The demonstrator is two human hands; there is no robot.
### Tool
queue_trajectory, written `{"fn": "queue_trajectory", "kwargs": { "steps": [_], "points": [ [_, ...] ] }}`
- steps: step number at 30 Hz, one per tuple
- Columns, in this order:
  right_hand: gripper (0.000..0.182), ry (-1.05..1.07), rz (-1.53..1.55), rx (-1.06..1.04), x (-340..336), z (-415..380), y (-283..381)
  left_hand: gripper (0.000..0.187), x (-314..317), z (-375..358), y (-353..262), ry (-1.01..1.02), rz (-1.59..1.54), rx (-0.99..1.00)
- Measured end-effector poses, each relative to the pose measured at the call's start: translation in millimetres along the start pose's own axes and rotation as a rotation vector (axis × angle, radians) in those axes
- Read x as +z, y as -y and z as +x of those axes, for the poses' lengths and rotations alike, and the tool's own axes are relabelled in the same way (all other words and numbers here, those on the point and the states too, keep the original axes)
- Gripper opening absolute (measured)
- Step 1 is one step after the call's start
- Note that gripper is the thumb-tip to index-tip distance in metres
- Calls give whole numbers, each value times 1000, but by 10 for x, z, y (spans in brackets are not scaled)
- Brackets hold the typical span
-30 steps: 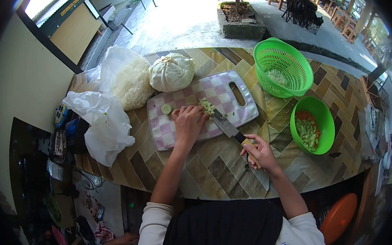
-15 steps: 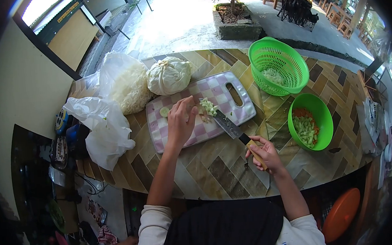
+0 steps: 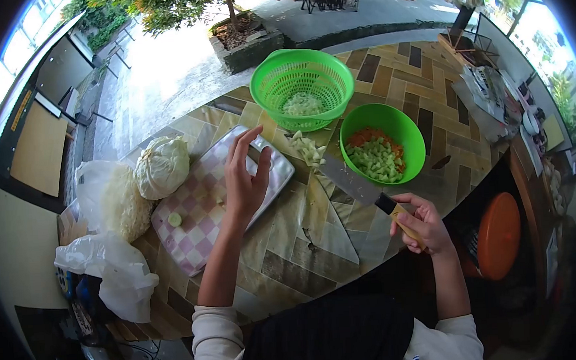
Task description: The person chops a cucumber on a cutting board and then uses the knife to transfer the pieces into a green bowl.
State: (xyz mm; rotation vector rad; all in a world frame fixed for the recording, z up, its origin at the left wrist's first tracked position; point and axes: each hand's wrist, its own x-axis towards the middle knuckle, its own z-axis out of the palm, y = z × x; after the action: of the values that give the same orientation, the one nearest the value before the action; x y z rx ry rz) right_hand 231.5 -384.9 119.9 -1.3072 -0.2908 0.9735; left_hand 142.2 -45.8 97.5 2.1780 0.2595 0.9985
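My right hand (image 3: 421, 224) grips the wooden handle of a broad kitchen knife (image 3: 353, 181), its blade held flat and pointing up-left. Chopped pale green vegetable pieces (image 3: 307, 150) lie at the blade's far end. My left hand (image 3: 245, 179) is raised over the checkered cutting board (image 3: 186, 242), fingers stretched and thumb apart, holding nothing. A round cut slice (image 3: 175, 219) and small bits remain on the board. Beside the blade, a green bowl (image 3: 412, 133) contains diced pale green vegetable (image 3: 374, 161) and orange bits.
Behind the bowl stands a green colander (image 3: 336, 78) with pale shreds inside. Left of the board are a whole cabbage (image 3: 162, 166), a bag of shredded cabbage (image 3: 126, 203) and a white plastic bag (image 3: 119, 276). An orange round lid-like object (image 3: 499, 236) is below the table edge at right.
The knife with its chopped pieces has moved off the board, rightward to beside the green bowl. My left hand has shifted toward the board's handle end. The camera view has turned right.
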Motion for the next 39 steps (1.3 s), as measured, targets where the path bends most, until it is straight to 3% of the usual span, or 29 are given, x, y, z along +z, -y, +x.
{"fn": "queue_trajectory", "kwargs": {
  "steps": [4, 7, 10, 13, 18, 20, 26, 30, 36, 39],
  "points": [
    [37, -156, -125, -188, -301, -422, 289, 35, 417, 121, -116, 100, -85, 19],
    [36, -277, -414, -281, -404, -597, 470, 36, 634, 184, -202, 173, -123, 27],
    [35, -362, -1126, -576, -358, -495, 471, 35, 808, 205, -290, 246, -158, 32],
    [37, -403, -1229, -438, -339, -472, 476, 34, 961, 214, -300, 346, -169, 62],
    [38, -412, -1101, -453, -449, -460, 476, 39, 1110, 248, -412, 523, -31, 220],
    [37, -397, -1023, -354, -484, -486, 505, 38, 1212, 266, -424, 539, 20, 323],
    [38, -393, -747, -436, -684, -378, 210, 40, 1442, 267, -623, 539, 33, 473],
    [39, -425, -532, -274, -631, -415, 275, 38, 1509, 162, -532, 616, 163, 594],
    [38, -394, -515, -293, -672, -422, 218, 32, 1436, 223, -586, 572, 97, 458],
    [38, -407, -502, -306, -655, -426, 208, 33, 1425, 200, -484, 767, 280, 467]
  ]
}}
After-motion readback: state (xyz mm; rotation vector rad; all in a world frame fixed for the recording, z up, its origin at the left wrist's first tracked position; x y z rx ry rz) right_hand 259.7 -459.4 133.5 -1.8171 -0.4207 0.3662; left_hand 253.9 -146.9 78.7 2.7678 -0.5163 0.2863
